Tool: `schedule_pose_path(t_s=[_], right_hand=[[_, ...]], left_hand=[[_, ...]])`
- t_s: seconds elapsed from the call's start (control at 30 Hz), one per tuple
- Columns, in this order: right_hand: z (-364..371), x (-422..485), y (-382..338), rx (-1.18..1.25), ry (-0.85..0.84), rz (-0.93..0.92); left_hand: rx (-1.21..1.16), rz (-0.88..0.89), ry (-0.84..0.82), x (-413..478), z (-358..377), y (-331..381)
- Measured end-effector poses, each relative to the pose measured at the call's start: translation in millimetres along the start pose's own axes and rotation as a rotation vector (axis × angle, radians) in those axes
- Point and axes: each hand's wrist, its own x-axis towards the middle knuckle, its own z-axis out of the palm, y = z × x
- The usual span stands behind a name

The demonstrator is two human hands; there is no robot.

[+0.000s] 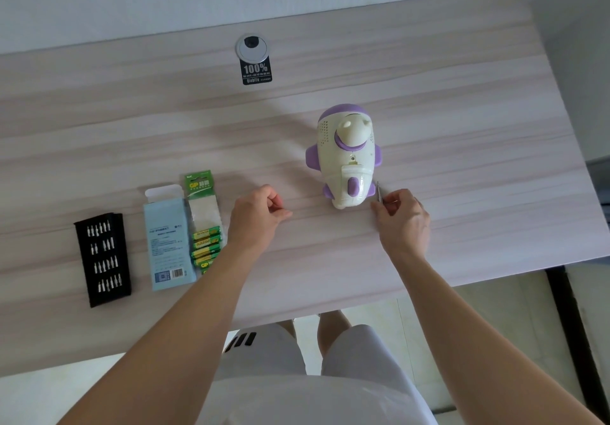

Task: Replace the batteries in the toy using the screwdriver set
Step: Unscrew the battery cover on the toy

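Observation:
A cream and purple toy (346, 157) lies on the wooden table (462, 127), underside up, with a small screw hole showing near its middle. My right hand (401, 218) pinches a thin metal screwdriver (379, 192) just right of the toy's near end, its tip pointing away from me. My left hand (260, 215) hovers over the table left of the toy with fingers loosely curled and nothing in it. A green pack of batteries (204, 223) lies further left. A black tray of screwdriver bits (103, 258) sits at the far left.
A light blue box (168, 243) with its flap open lies between the bit tray and the batteries. A round grey cable grommet (252, 47) and a black sticker (257, 70) sit at the table's back. The table's near edge runs just above my lap.

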Motion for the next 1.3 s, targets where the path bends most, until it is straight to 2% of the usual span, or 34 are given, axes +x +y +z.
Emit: schedule_pose_path(t_s=[0.17, 0.4, 0.57, 0.7, 0.8, 0.97, 1.17, 1.3], right_hand=[[-2.0, 0.8, 0.3, -0.014, -0.031, -0.003], [-23.4, -5.2, -6.6, -0.036, -0.091, -0.08], [-59.8, -22.7, -38.3, -0.108, 0.043, -0.364], [-85.2, -38.6, -75.5, -0.149, 0.229, -0.705], [-91.5, -46.9, -100.3, -0.111, 0.263, -0.839], [-87.5, -33.3, -100.3, -0.034, 0.18, -0.768], [-75.3, -25.6, -91.5, -0.073, -0.086, -0.725], [-73.3, -23.7, -94.5, -0.093, -0.114, -0.703]], left_hand=[[-0.003, 0.007, 0.016, -0.8, -2.5, -1.9], [0.077, 0.122, 0.094, -24.8, -36.4, -1.2], [0.234, 0.234, 0.183, -58.1, -68.3, 2.5], [0.31, 0.231, 0.299, -81.9, -92.7, -3.8], [0.31, 0.187, 0.35, -98.3, -107.9, -13.0], [0.244, 0.117, 0.362, -118.6, -109.2, -12.5], [0.185, 0.079, 0.342, -110.6, -87.6, 4.9], [0.164, 0.071, 0.297, -102.3, -79.7, 15.3]])
